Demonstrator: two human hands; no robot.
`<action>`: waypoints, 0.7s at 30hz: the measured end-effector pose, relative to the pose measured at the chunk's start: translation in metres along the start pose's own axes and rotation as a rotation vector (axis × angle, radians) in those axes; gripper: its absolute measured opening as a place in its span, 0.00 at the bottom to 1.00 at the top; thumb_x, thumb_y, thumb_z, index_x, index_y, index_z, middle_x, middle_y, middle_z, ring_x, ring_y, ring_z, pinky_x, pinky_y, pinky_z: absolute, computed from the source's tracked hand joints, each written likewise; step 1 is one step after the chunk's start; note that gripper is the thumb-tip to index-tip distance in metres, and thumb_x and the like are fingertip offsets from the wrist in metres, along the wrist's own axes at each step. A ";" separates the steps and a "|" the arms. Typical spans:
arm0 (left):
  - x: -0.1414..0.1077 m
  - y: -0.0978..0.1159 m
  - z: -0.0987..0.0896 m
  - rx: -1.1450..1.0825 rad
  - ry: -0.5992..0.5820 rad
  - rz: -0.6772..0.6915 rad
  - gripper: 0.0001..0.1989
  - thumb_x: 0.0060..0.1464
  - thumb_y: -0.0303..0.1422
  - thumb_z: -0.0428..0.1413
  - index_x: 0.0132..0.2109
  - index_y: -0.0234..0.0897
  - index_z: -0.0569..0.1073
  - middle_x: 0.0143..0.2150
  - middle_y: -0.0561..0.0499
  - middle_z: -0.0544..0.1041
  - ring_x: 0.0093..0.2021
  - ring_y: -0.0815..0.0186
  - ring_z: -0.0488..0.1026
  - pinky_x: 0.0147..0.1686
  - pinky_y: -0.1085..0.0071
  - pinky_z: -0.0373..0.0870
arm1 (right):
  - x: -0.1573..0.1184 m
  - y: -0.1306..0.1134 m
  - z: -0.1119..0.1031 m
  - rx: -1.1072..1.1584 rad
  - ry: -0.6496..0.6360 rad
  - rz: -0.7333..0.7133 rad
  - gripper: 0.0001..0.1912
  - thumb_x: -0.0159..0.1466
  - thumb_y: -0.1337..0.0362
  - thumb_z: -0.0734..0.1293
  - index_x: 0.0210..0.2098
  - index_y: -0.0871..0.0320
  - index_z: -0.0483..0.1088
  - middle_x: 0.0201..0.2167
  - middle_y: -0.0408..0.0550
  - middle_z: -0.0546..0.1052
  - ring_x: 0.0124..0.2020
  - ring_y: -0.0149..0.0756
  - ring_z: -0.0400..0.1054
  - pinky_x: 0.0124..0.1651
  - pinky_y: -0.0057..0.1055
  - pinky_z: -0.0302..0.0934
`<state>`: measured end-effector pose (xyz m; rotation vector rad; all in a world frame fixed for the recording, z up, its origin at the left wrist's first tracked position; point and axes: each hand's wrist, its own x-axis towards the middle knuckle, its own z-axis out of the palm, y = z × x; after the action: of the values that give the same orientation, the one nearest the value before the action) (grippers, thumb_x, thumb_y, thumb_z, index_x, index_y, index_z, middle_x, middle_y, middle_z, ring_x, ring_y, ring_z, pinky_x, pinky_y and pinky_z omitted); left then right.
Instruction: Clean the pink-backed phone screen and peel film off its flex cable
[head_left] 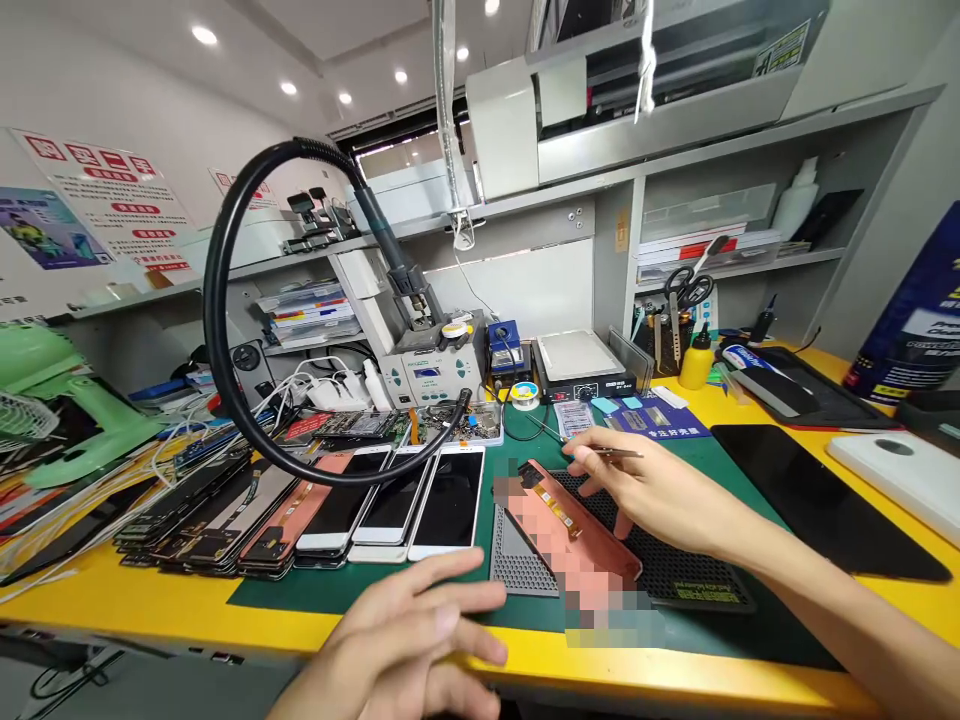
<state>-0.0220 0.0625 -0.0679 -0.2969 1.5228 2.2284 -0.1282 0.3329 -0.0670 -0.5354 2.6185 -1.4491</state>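
The right hand [637, 490] grips a pair of thin tweezers [619, 453] above a pink-backed phone screen [566, 530], which lies over a perforated black mat [690, 565] on the green work mat [360, 590]. The left hand [420, 640] is empty, its fingers spread and slightly curled, near the table's front edge, well apart from the screen.

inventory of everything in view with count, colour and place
fan: one, green, far left
hose: one, black, left of centre
phones and phone parts: many, mixed colours, left
panel: one, pink, right of centre
mat: one, green, centre
small bottle: one, yellow, back right
scissors: one, black handles, back right
large screen: one, black, right
bench: one, yellow, foreground
tweezers: one, dark, right hand
left hand: one, bare, front
right hand: one, bare, by panel
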 end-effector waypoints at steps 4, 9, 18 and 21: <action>0.037 0.021 0.034 0.007 0.041 -0.030 0.27 0.54 0.26 0.59 0.60 0.26 0.63 0.49 0.32 0.77 0.41 0.53 0.79 0.43 0.55 0.75 | 0.000 0.003 0.002 -0.016 -0.026 0.002 0.15 0.71 0.56 0.55 0.43 0.55 0.70 0.32 0.47 0.74 0.23 0.35 0.72 0.20 0.25 0.64; 0.060 0.024 0.042 0.077 -0.004 -0.065 0.20 0.55 0.28 0.57 0.55 0.26 0.69 0.41 0.37 0.77 0.35 0.59 0.78 0.33 0.62 0.78 | -0.001 0.003 0.003 0.020 -0.066 0.018 0.14 0.72 0.58 0.54 0.43 0.56 0.68 0.29 0.43 0.70 0.17 0.31 0.69 0.14 0.23 0.61; 0.076 0.019 0.062 0.316 0.142 0.119 0.28 0.54 0.31 0.59 0.59 0.33 0.58 0.37 0.45 0.75 0.27 0.64 0.75 0.18 0.69 0.75 | -0.001 0.006 0.004 0.078 -0.066 0.032 0.14 0.71 0.58 0.54 0.41 0.55 0.68 0.28 0.43 0.70 0.19 0.31 0.70 0.12 0.22 0.62; 0.089 0.009 0.066 0.386 0.154 0.210 0.31 0.52 0.31 0.59 0.59 0.37 0.54 0.36 0.51 0.72 0.22 0.66 0.74 0.14 0.72 0.72 | -0.001 0.006 0.005 0.090 -0.056 0.034 0.14 0.71 0.56 0.55 0.42 0.55 0.69 0.29 0.43 0.70 0.16 0.28 0.68 0.12 0.20 0.60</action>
<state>-0.1013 0.1406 -0.0715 -0.2000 2.1086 2.0371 -0.1275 0.3322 -0.0752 -0.5117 2.4939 -1.5110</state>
